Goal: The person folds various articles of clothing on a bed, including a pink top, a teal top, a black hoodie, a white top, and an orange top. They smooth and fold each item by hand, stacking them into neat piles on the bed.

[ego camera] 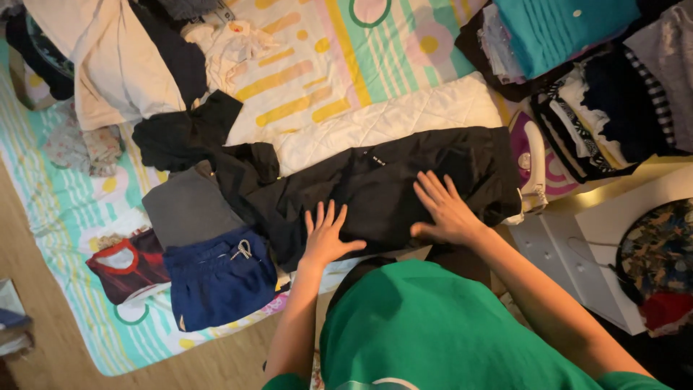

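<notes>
On the white quilted pad (404, 115), which lies over a patterned pastel sheet (72, 209), a black garment (375, 188) is spread out flat, its length running across the pad's near edge. The person, in a green shirt (433, 332), leans over it with both palms down. The left hand (325, 235) rests on the garment's near edge towards the end away from the pad's centre; its fingers (321, 215) are splayed wide and straight, gripping nothing. The right hand (444, 209) lies flat nearer the garment's middle, fingers (433, 186) likewise fanned and closed on nothing. Both seem set this way to press the cloth smooth against the pad, so the fabric sits directly under the fingertips and palms, not pinched between them. Beside the pad's left end sit a folded grey piece (188, 209) and navy drawstring shorts (220, 278). Off the pad's right end stand a white iron (534, 170) and stacks of folded clothes (592, 87).
</notes>
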